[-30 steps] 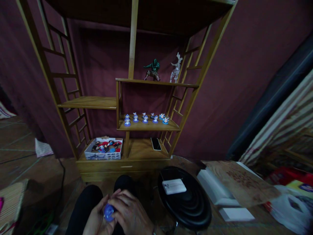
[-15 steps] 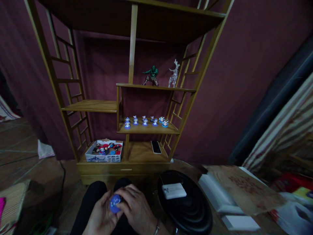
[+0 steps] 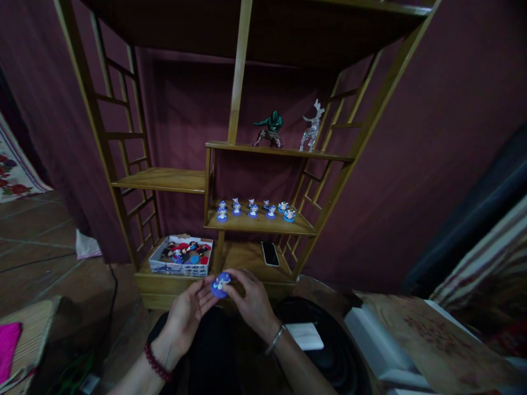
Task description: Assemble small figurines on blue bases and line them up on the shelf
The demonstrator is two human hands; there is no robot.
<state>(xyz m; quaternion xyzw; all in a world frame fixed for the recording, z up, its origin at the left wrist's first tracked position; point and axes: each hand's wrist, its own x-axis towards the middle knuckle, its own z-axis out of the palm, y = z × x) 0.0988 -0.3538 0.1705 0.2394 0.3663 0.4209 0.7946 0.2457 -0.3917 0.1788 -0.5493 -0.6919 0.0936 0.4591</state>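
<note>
A small purple and white figurine on a round purple base [image 3: 220, 284] is pinched between the thumb and fingers of my right hand [image 3: 252, 299]. It is tilted, in front of the low drawer front. My left hand [image 3: 188, 312] lies palm up just left of it, fingers stretched out; whether a fingertip touches the base I cannot tell. Beyond the hands, several similar purple-based figurines [image 3: 253, 211] stand in two rows on the middle shelf [image 3: 263, 224]. Two blue-based cow-like figurines [image 3: 289, 215] are at the right end of these rows.
On the bottom shelf are a cardboard box [image 3: 179, 267] of assorted figures and a phone [image 3: 270, 254]. Higher up stand a green figure [image 3: 270, 129] and a clear deer [image 3: 312, 127]. A black round stool [image 3: 341, 343] with a white box [image 3: 304, 336] is at my right.
Both hands have moved up and forward from my lap toward the shelf. The left hand has opened away from the figurine, which now sits in my right fingers. The view has shifted slightly.
</note>
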